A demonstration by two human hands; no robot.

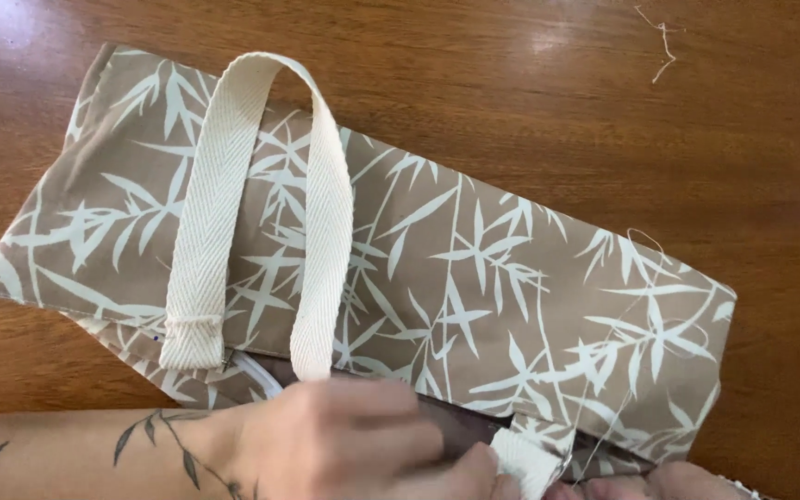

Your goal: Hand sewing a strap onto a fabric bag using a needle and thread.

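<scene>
Landmark: I take the tan cotton tote bag with pale bamboo-leaf print (437,278); it lies flat on the brown wooden table (752,167), long axis running upper left to lower right.
Left hand (354,440): at the bag's near edge, fingers curled over the mouth, nearer of the two.
Right hand (668,483): only fingertips show; grip, cannot tell.
Between hands: cream webbing strap end (525,458), pinched.
Cream herringbone handle loop (261,204): lies across the bag's left half.
Loose thread scrap (661,42): well beyond the bag.

One bag (437,278) is lying on one table (743,120). Two straps (326,213) are showing on it. Two hands (344,444) are working at its edge.
</scene>
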